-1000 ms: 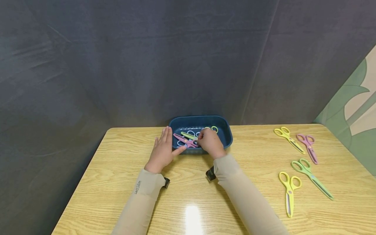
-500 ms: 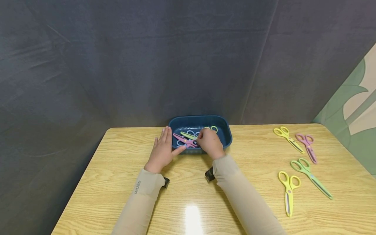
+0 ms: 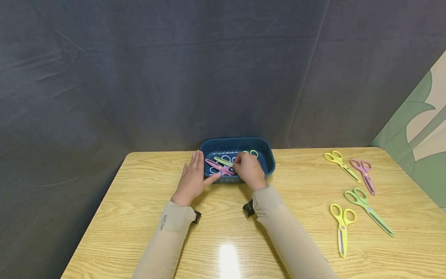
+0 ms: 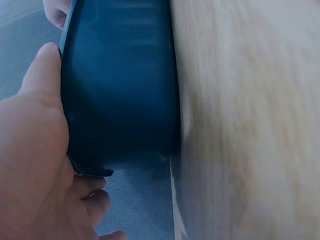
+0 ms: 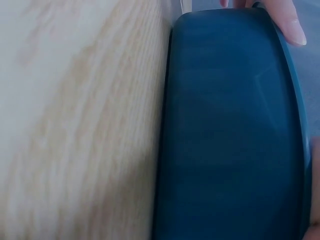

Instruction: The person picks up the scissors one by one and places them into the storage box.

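Observation:
A dark blue bin holds several scissors with pink, green and light blue handles. My left hand lies along the bin's left end, fingers straight, thumb stretched along the front rim. Its thumb rests at the rim in the left wrist view. My right hand reaches over the front rim with curled fingers, fingertips pinched among the scissors. They meet the handle end of the pink scissors and the green scissors; I cannot tell which pair is pinched. Light blue scissors lie beneath, partly hidden.
On the right of the wooden table lie yellow scissors, pink scissors, green scissors and more yellow scissors. A dark grey curtain hangs behind the table's back edge, close to the bin.
Both hands and the bin stay nearly in place. Only a very slight shift of the whole head view shows.

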Demonstrator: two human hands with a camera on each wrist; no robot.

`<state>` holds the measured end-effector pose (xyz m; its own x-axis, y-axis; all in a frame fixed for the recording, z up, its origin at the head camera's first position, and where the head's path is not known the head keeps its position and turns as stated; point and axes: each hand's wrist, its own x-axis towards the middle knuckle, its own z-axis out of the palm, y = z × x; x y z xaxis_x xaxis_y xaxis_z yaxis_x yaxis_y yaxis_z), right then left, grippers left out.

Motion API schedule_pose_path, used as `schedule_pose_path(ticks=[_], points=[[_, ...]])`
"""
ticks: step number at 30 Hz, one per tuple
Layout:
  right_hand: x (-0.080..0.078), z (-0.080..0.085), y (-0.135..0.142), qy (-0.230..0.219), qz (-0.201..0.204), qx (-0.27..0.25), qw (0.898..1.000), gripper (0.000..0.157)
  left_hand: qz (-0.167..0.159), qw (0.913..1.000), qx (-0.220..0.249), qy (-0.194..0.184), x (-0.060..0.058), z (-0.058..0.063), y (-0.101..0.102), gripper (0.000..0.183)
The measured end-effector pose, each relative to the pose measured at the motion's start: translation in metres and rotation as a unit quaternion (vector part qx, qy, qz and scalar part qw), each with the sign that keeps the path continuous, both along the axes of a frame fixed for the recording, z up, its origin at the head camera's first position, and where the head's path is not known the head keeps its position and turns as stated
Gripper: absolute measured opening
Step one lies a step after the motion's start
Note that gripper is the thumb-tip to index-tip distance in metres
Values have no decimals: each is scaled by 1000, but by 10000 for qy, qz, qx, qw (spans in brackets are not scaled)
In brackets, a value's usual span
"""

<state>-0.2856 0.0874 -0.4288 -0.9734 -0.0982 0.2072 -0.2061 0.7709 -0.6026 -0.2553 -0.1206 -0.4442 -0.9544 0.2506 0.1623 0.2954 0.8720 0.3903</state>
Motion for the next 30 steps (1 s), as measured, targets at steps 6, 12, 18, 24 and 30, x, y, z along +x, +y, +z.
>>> schedule_pose_path(ticks=[6,12,18,24,30], points=[[1,1,5,397,390,-235,9982,4,20,10000,24,-35,0,0,0,101],[2,0,10,452,865,-473,9941,9,10,10000,8,-19,0,0,0,100],[5,0,14,571,1114,-473,9910,12,25,10000,4,-10,0,0,0,101],[12,0,17,723,1245,-542,9881,12,-7,10000,0,24,0,0,1,100],[20,1,20,830,1339,-589,9858,14,12,10000,0,9,0,0,0,101]])
